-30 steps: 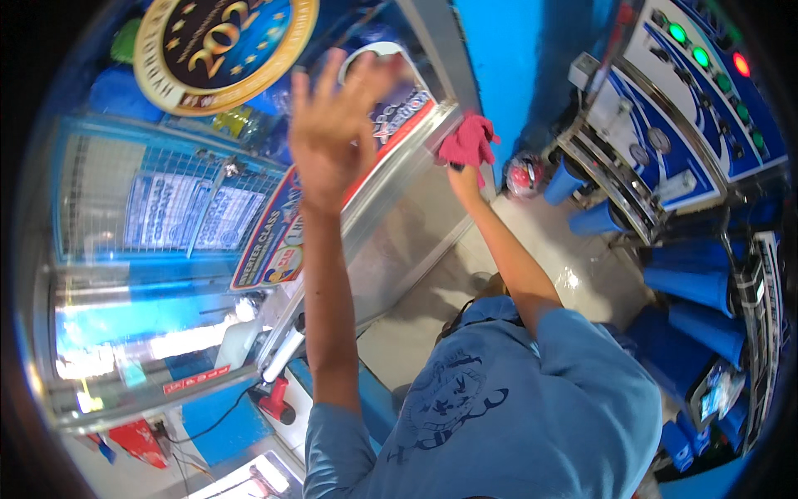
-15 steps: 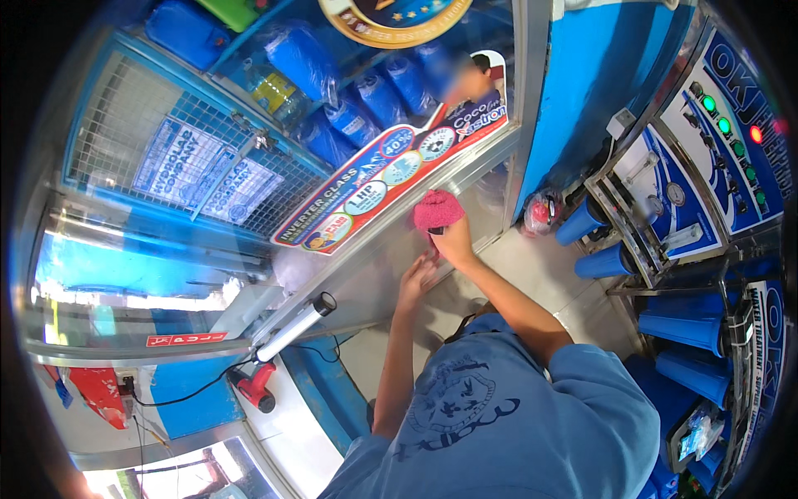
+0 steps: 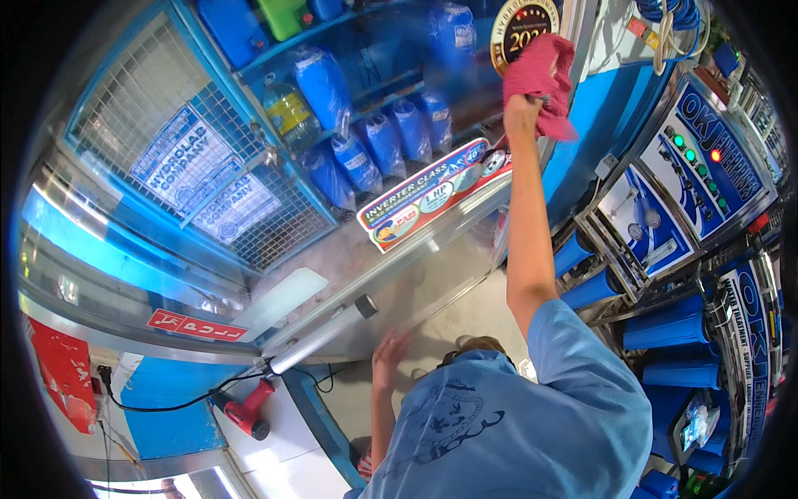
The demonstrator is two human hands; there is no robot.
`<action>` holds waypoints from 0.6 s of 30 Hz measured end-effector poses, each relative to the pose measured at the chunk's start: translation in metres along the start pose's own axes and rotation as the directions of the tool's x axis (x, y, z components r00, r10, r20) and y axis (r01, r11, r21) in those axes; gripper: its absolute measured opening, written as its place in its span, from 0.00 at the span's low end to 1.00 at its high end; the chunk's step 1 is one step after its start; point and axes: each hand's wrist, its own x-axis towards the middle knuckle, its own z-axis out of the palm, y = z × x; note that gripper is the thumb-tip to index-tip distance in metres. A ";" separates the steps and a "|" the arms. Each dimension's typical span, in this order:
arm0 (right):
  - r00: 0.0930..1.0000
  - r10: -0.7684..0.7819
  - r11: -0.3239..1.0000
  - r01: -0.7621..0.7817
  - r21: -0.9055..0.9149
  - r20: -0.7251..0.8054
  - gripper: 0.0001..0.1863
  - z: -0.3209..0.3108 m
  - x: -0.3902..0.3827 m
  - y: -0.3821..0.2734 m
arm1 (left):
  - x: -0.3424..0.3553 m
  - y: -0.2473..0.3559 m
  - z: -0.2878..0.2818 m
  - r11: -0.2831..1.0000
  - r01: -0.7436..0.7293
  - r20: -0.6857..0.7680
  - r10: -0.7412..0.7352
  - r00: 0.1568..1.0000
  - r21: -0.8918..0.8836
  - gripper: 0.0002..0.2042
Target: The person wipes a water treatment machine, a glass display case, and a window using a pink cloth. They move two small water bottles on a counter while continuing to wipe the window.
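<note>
My right hand (image 3: 522, 115) is raised at the end of an outstretched arm and closed on a pink cloth (image 3: 536, 75). The cloth is bunched against the upper part of a glass door (image 3: 391, 91), overlapping the edge of a round black-and-gold sticker (image 3: 501, 40). A small dark piece shows by the fingers; I cannot make out what it is. Lower down, my left hand (image 3: 389, 353) hangs in front of the door's metal bottom, empty, its fingers stretched and a little blurred. A long red, white and blue sticker (image 3: 432, 200) runs across the lower glass.
Behind the glass, shelves hold several plastic-wrapped blue containers (image 3: 320, 87) and a clear bottle (image 3: 288, 115). A long silver door handle (image 3: 320, 337) juts out at the left, near a red-and-black hair dryer-like tool (image 3: 247, 412). Blue filter housings (image 3: 665, 326) and a lit control panel (image 3: 702, 154) line the right.
My right hand has carried the pink cloth from the door's lower metal up and right onto the glass. My left hand has dropped down and left, away from the right one.
</note>
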 end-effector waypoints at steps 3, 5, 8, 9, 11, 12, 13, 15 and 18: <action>0.893 -0.450 0.887 0.450 -0.104 0.024 0.30 0.021 -0.019 -0.091 | -0.005 0.004 -0.017 1.000 0.011 0.028 -0.010 1.000 -0.022 0.29; 0.855 -0.504 0.856 0.514 -0.059 0.125 0.35 0.049 -0.044 -0.152 | 0.000 0.013 -0.023 0.999 0.032 0.062 -0.032 0.998 0.007 0.30; 0.691 -0.650 0.748 0.656 0.105 0.316 0.38 0.068 -0.115 -0.215 | 0.013 0.029 -0.025 1.000 0.014 0.150 -0.018 0.989 0.026 0.30; 0.648 -0.683 0.729 0.638 0.247 0.338 0.38 0.067 -0.137 -0.225 | 0.018 0.034 -0.024 1.000 -0.007 0.183 0.005 0.983 0.010 0.31; 0.461 -0.617 0.728 0.642 0.240 0.638 0.37 0.066 -0.175 -0.233 | 0.025 0.044 -0.022 0.999 0.005 0.194 -0.014 0.981 0.047 0.30; 0.508 -0.588 0.764 0.604 0.227 0.629 0.36 0.068 -0.184 -0.228 | 0.026 0.048 -0.023 0.998 -0.019 0.211 0.006 0.978 0.059 0.30; 0.533 -0.590 0.768 0.601 0.219 0.607 0.35 0.068 -0.190 -0.222 | 0.026 0.051 -0.024 0.997 -0.010 0.220 -0.007 0.976 0.076 0.30; 0.606 -0.567 0.752 0.657 0.050 0.558 0.34 0.066 -0.178 -0.201 | 0.022 0.052 -0.028 0.993 -0.067 0.267 0.037 0.963 0.102 0.29; 0.771 -0.581 0.668 0.635 -0.387 0.262 0.33 0.054 -0.104 -0.164 | 0.006 0.044 -0.045 0.989 -0.103 0.265 0.072 0.962 0.106 0.29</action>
